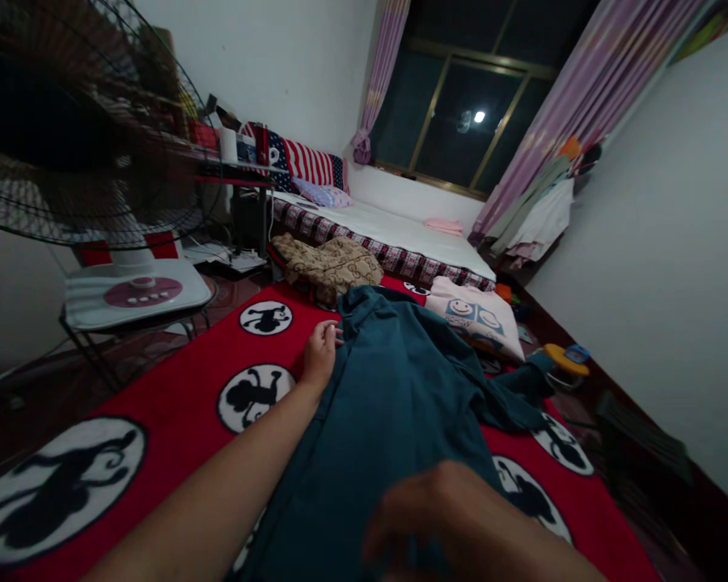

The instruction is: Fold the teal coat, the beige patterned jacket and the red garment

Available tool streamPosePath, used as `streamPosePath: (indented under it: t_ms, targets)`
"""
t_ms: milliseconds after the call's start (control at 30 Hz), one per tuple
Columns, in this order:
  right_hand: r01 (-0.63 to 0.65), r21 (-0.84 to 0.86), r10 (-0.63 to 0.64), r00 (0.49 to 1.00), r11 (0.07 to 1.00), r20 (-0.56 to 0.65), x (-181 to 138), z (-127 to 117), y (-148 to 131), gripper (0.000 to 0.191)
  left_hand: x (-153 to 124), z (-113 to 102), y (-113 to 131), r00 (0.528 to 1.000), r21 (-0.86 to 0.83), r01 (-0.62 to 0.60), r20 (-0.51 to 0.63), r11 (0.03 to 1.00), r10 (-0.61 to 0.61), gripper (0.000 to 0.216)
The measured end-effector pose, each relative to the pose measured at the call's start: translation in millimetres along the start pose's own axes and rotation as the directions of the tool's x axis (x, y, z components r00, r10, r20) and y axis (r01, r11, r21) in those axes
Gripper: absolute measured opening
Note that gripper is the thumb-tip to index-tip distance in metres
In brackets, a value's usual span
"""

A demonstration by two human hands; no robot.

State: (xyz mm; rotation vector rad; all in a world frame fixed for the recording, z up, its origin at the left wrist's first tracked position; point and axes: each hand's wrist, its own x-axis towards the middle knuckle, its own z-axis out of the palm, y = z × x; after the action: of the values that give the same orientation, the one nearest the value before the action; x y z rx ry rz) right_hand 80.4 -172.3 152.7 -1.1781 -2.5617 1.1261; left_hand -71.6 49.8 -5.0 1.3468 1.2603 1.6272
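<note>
A dark teal long-sleeved garment (394, 388) lies spread over a red blanket, its upper end away from me and one sleeve stretched out to the right. At its upper left edge is my left hand (321, 352), fingers loosely curled and slightly apart, the fingertips against the cloth. My right hand (442, 517) hovers over the lower part of the garment, close to the camera. Motion smears its bent fingers, so whether they hold any cloth is hidden.
The red blanket (194, 388) has black-and-white round figures. Beyond the garment lie a brown patterned garment (340, 267) and a folded pink top (476, 315). A fan (139, 283) stands at left, a bed (394, 222) at the back, a yellow stool (567, 360) at right.
</note>
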Motion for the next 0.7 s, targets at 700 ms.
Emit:
streamPosePath:
  t_ms: [700]
  targets:
    - [0.032,-0.286,-0.093,0.975,0.958,-0.203,77.5,73.5,82.9,0.078,-0.7,8.9,25.3,0.901,0.231,-0.414,0.239,0.88,0.362,0.026]
